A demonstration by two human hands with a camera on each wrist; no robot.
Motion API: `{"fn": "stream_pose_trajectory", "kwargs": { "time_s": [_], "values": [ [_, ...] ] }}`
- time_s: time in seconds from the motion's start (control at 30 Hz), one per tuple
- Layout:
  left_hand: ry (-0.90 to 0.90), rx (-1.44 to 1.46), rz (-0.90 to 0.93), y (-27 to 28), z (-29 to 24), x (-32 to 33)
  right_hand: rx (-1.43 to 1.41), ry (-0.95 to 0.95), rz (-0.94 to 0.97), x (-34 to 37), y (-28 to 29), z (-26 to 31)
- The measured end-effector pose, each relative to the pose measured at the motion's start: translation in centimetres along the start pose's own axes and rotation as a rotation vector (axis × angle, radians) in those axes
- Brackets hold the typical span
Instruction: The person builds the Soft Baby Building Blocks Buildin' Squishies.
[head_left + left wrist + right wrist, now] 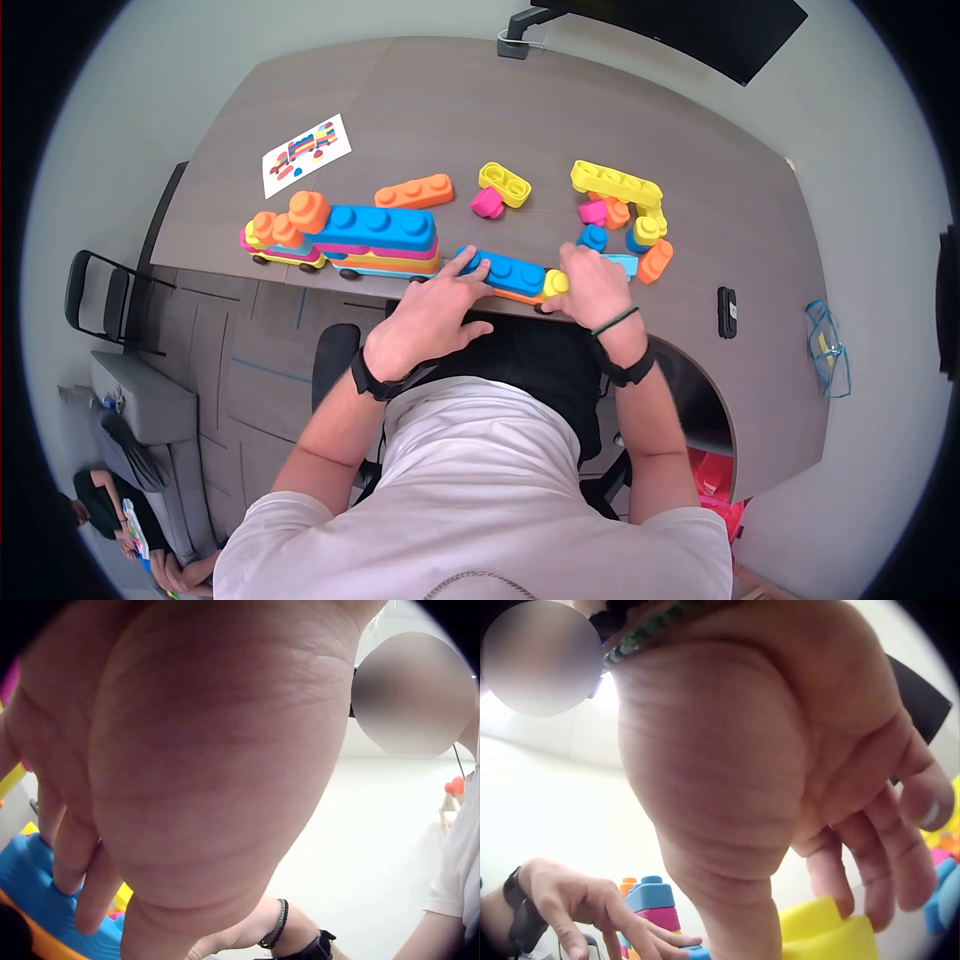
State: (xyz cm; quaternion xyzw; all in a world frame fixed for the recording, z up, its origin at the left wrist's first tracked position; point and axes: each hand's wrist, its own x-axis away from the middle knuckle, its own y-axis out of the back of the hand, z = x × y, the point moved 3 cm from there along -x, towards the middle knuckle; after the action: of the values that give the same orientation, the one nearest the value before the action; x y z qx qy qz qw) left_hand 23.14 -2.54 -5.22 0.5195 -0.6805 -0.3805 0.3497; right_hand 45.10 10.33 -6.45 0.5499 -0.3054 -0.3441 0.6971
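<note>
A long blue toy block (510,270) lies on an orange piece near the table's front edge. A small yellow toy block (556,283) stands at its right end. My right hand (595,285) pinches this yellow block, with thumb and fingers on opposite sides in the right wrist view. The left hand (430,315) rests its extended fingers on the blue block's left part, among its studs; its thumb is held away. Left of that hand stands a toy-block train (375,240) of stacked blue, magenta, yellow and orange pieces on dark wheels.
Behind the hands lie a long orange block (414,192) and a yellow block (505,184) beside a magenta one (487,204). Several loose blocks, including a long yellow one (615,183), lie at right. A picture card (306,155) is at back left; a black case (727,312) lies right.
</note>
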Motion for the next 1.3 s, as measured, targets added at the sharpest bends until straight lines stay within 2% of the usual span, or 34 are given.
{"fn": "stream_pose_trajectory", "kwargs": {
  "time_s": [0.23,0.33,0.4,0.47,0.5,0.57,0.67,0.9,0.97,1.0,1.07,1.1,1.3],
  "values": [
    [0.016,0.034,0.009,0.5,0.5,-0.5,-0.099,0.004,-0.006,-0.1,0.0,-0.3],
    [0.003,0.048,0.004,0.4,0.8,-0.5,-0.235,-0.021,0.028,-0.3,1.2,-4.9],
    [-0.017,0.040,0.003,0.4,0.9,-0.4,-0.202,-0.221,-0.018,0.1,4.0,-7.1],
    [-0.003,0.058,0.000,0.5,0.6,-0.4,-0.042,-0.467,-0.020,0.2,5.8,-9.9],
    [0.005,0.073,0.002,0.7,0.5,-0.4,-0.042,-0.462,-0.024,0.2,5.9,-11.1],
    [0.000,0.072,-0.001,0.6,0.5,-0.4,0.070,-0.698,-0.029,0.5,5.3,-14.4],
    [-0.004,0.075,0.005,0.5,0.6,-0.4,-0.053,-0.774,-0.041,0.2,3.3,-17.7],
    [-0.005,0.055,0.016,1.0,0.2,-0.7,0.051,-0.685,-0.099,-0.5,1.2,-19.9],
    [-0.005,0.060,0.023,0.7,0.3,-0.6,-0.063,-0.723,0.020,-0.1,1.8,-19.8],
    [-0.006,0.057,0.026,0.7,0.4,-0.7,-0.063,-0.723,0.021,0.2,2.3,-19.6],
    [-0.004,0.058,0.032,0.6,0.5,-0.7,0.035,-0.759,-0.094,1.6,4.5,-18.5],
    [-0.001,0.055,0.029,0.6,0.5,-0.7,0.037,-0.759,-0.091,2.2,5.6,-17.7],
    [-0.005,0.055,0.029,0.5,0.5,-0.7,-0.068,-0.580,-0.228,4.8,9.6,-12.9]
  ]
}}
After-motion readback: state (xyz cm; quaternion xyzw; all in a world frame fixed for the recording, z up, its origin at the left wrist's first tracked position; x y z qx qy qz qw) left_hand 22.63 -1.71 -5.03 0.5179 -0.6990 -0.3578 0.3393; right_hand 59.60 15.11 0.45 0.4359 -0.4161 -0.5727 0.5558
